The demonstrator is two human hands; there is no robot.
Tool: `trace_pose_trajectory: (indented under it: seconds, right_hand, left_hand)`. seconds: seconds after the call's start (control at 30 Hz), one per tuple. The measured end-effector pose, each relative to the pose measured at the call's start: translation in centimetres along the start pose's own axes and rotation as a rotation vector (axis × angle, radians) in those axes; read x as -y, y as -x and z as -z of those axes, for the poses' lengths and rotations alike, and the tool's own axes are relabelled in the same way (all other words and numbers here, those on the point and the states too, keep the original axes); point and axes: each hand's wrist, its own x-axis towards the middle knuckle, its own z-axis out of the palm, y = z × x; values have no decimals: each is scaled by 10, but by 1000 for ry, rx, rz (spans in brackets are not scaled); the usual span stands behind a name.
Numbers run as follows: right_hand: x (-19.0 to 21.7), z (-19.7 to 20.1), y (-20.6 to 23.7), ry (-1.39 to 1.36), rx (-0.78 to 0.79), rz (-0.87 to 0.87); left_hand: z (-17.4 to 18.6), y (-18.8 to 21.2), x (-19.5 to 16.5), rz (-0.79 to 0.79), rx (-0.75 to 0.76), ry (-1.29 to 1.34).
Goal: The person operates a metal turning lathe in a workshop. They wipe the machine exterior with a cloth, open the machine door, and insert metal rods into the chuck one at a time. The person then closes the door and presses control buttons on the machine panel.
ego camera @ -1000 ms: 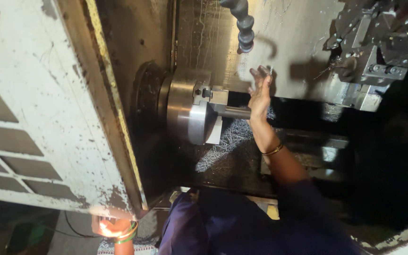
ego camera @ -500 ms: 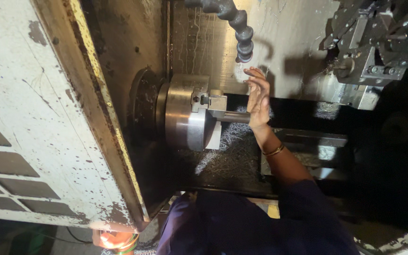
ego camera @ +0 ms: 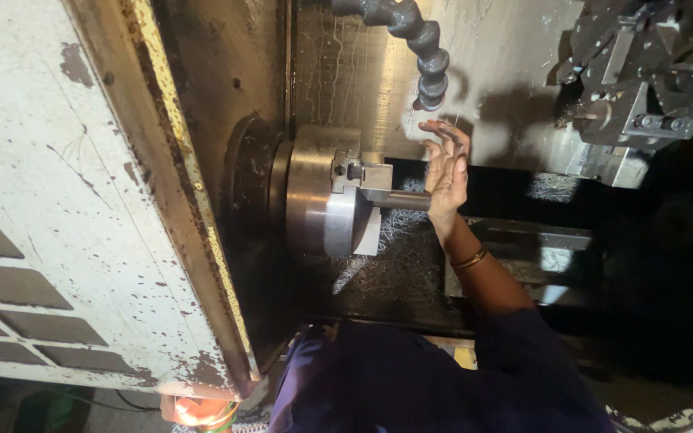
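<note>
My right hand (ego camera: 445, 172) reaches into a lathe enclosure, a thin bangle on its wrist. Its palm rests flat against the free end of a short steel rod (ego camera: 404, 200), fingers spread and pointing up, not wrapped around it. The rod sticks out sideways from the jaws of a round metal chuck (ego camera: 322, 192). My left hand (ego camera: 194, 410) shows only partly at the bottom edge, glowing orange under a light, below the machine's white door panel (ego camera: 50, 200). Its grip cannot be made out.
A black segmented coolant hose (ego camera: 423, 48) hangs just above my right hand's fingertips. A dark tool turret (ego camera: 651, 72) sits at the upper right. Metal shavings (ego camera: 395, 265) lie on the bed under the chuck. My dark blue sleeve (ego camera: 443, 377) fills the bottom centre.
My right hand has stayed against the rod's end, its fingers a little straighter now. My view has drifted, so the chuck sits slightly lower and the left hand has slid toward the bottom edge.
</note>
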Motion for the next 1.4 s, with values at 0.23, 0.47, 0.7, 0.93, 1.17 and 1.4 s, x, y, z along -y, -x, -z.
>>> trace_pose_trajectory:
  seconds: [0.23, 0.47, 0.7, 0.93, 1.17, 1.4]
  right_hand:
    - [2, 1, 1, 12, -7, -22]
    - [1, 1, 0, 38, -4, -15]
    - [4, 0, 2, 44, -15, -35]
    - [5, 0, 4, 49, -23, -36]
    - [2, -1, 6, 16, -43, -36]
    - [15, -2, 8, 61, -7, -70]
  left_hand:
    - [1, 3, 0, 73, 17, 38]
    - [0, 1, -9, 264, 11, 218]
    - [4, -5, -9, 83, 86, -77]
    - [2, 17, 5, 457, -56, 301]
    - [-1, 10, 25, -394, -135, -454]
    - [4, 19, 7, 198, -85, 191]
